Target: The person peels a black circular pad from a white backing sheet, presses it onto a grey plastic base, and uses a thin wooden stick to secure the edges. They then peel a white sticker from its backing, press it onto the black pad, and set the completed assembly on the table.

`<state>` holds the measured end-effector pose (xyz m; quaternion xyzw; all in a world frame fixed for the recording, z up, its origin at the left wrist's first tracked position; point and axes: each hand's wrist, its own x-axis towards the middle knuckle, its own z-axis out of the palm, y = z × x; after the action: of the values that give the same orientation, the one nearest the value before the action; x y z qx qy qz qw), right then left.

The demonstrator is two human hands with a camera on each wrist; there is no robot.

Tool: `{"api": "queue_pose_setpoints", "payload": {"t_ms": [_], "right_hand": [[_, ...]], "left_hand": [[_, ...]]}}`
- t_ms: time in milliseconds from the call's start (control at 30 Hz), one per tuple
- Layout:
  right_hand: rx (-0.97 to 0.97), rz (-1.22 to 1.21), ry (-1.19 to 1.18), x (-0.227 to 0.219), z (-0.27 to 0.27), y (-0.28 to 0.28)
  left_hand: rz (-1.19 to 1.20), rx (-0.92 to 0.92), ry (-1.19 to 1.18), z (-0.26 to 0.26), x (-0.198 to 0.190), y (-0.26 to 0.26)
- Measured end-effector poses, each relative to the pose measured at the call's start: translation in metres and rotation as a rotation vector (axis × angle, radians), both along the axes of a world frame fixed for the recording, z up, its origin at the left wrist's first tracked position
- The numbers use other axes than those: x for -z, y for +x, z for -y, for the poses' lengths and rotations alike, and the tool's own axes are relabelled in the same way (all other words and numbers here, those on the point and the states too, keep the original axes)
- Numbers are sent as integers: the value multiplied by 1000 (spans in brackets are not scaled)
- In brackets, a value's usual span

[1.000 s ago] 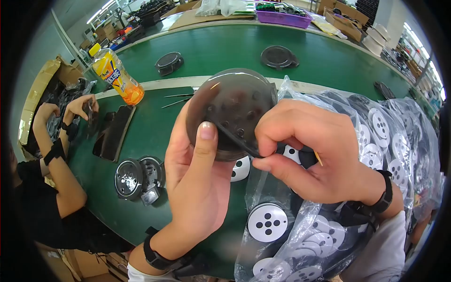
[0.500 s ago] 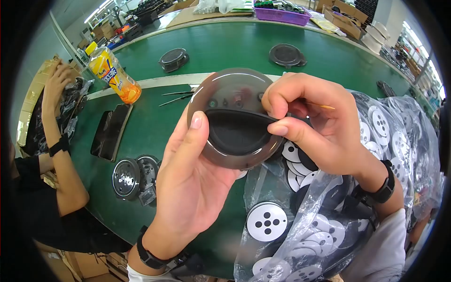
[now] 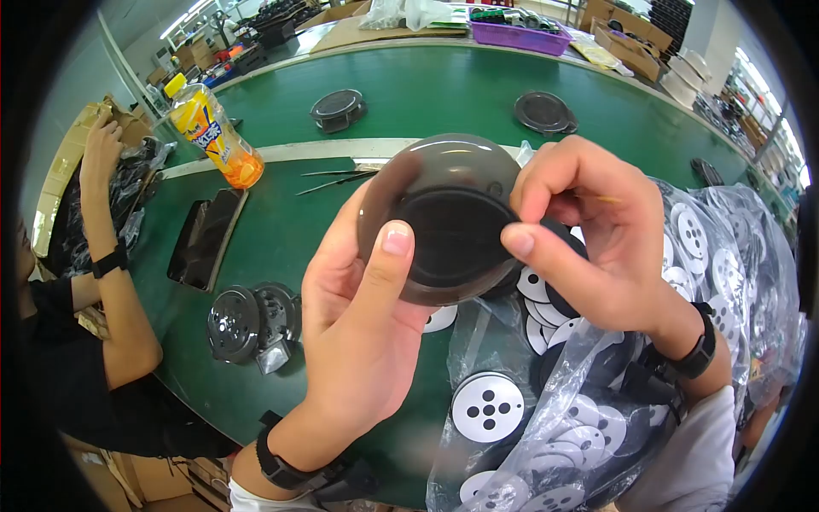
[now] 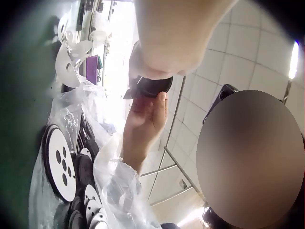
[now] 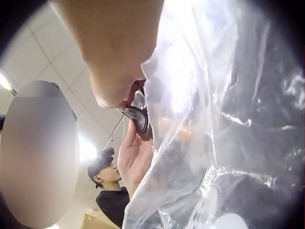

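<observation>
My left hand (image 3: pixel 358 341) grips a round, smoky translucent cover (image 3: pixel 461 158), its thumb on the near face and the other fingers behind. A thin black disc (image 3: pixel 452 235) lies over much of the cover's face. At the disc's right edge, my right hand (image 3: pixel 597 243) pinches with thumb and forefinger. A thin wooden stick tip (image 3: pixel 609 200) shows among the right hand's curled fingers. In the right wrist view, the disc (image 5: pixel 137 118) appears at an angle between both hands.
White discs with black holes (image 3: pixel 488 408) lie on and in a clear plastic bag (image 3: pixel 589 358) at right. Round dark cases (image 3: pixel 235 324), a phone (image 3: pixel 205 239), tweezers (image 3: pixel 333 181) and a drink bottle (image 3: pixel 213 136) are on the green table. Another person's arm (image 3: pixel 124 299) is at left.
The black disc stood away from the cover, then lay over its lower half; now it spreads flatter across the face. My right hand has moved up and right.
</observation>
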<state>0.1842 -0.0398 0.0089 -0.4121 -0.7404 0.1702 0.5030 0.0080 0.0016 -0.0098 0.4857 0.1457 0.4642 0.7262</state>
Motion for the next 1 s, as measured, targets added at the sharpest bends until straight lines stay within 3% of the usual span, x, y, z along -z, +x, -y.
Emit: {"api": "queue_pose_setpoints", "payload": {"t_ms": [67, 367, 500, 800, 1000], "right_hand": [[123, -25, -15, 0, 1, -1], [264, -19, 32, 1, 4, -7], [251, -78, 49, 2, 2, -8], [286, 42, 75, -1, 3, -7], [243, 134, 151, 1, 3, -10]], "left_hand": [[3, -5, -3, 1, -1, 1], [5, -82, 123, 5, 6, 5], [9, -96, 142, 6, 7, 7], [93, -50, 10, 5, 5, 2], [-148, -125, 177, 2, 11, 2]]}}
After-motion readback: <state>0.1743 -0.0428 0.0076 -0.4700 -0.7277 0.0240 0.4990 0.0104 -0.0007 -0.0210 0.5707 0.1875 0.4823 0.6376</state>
